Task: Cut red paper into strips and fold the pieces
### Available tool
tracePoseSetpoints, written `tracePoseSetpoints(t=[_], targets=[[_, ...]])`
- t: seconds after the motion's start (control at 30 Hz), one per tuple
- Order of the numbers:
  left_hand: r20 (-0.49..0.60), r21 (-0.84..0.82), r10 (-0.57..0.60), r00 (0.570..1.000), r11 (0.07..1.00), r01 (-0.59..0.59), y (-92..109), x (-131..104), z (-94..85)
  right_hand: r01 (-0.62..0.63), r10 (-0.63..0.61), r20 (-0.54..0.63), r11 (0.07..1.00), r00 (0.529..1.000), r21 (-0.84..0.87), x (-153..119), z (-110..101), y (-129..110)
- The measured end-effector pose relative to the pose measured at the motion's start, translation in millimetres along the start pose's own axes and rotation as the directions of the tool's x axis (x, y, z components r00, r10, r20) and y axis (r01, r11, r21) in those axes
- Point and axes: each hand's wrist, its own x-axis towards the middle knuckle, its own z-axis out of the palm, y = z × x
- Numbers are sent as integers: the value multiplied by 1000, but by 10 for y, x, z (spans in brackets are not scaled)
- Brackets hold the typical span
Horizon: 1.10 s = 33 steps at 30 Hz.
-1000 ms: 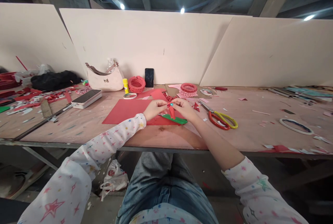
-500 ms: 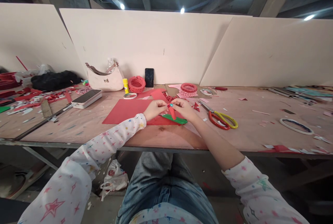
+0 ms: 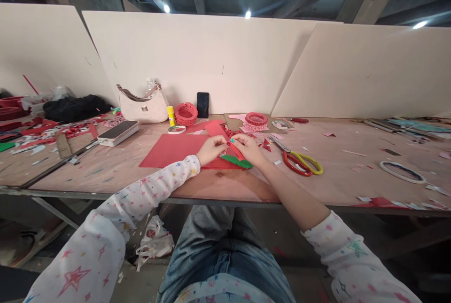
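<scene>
My left hand (image 3: 213, 149) and my right hand (image 3: 248, 149) meet over the middle of the worktable, fingertips almost touching. Both are closed in a pinch on a small red paper strip (image 3: 237, 152), whose lower end slants down between them. Fingers hide much of the strip. Beneath them lies a red paper sheet (image 3: 169, 150), with a green tool with a toothed edge (image 3: 237, 161) resting on it. Just behind my hands are another red paper strip (image 3: 213, 128) and a heap of red folded bits. Scissors (image 3: 299, 161) with red and yellow handles lie to the right, blades open.
At the back stand a glue stick (image 3: 171, 116), a red paper ring stack (image 3: 185, 113), another ring stack (image 3: 256, 121), a phone (image 3: 203, 104) and a handbag (image 3: 143, 107). A white device (image 3: 118, 133) and paper scraps lie left; a tape roll (image 3: 402, 172) lies right.
Both hands stay in nearly the same place. The red strip between them has shifted, its lower end now reaching less far down and lying further right.
</scene>
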Motion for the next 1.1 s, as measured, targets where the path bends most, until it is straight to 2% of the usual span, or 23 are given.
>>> tracePoseSetpoints(t=[0.23,0.37,0.47,0.57,0.73,0.83,1.0,1.1], targets=[[-61,5,36,997,999,-35,-28,15,-37,-45,44,27,999,999,25,6,-27,35],[-32,25,-25,999,999,25,-24,23,-40,-15,15,11,1000,1000,-13,8,0,71],[17,132,-37,999,991,34,-23,21,-44,21,-18,57,998,998,-66,-8,14,58],[72,311,71,995,946,-90,-14,8,-52,79,-67,116,992,991,-102,-29,15,19],[138,554,261,955,780,-293,19,-4,-82,101,-83,163,989,983,-107,-31,7,7],[118,581,311,943,748,-320,40,2,-105,86,-71,135,991,988,-106,-16,-1,36],[56,574,376,925,746,-338,85,7,-129,63,-57,65,993,996,-98,2,-43,40],[9,563,375,927,765,-315,91,17,-153,36,-33,28,993,999,-110,14,-85,35]])
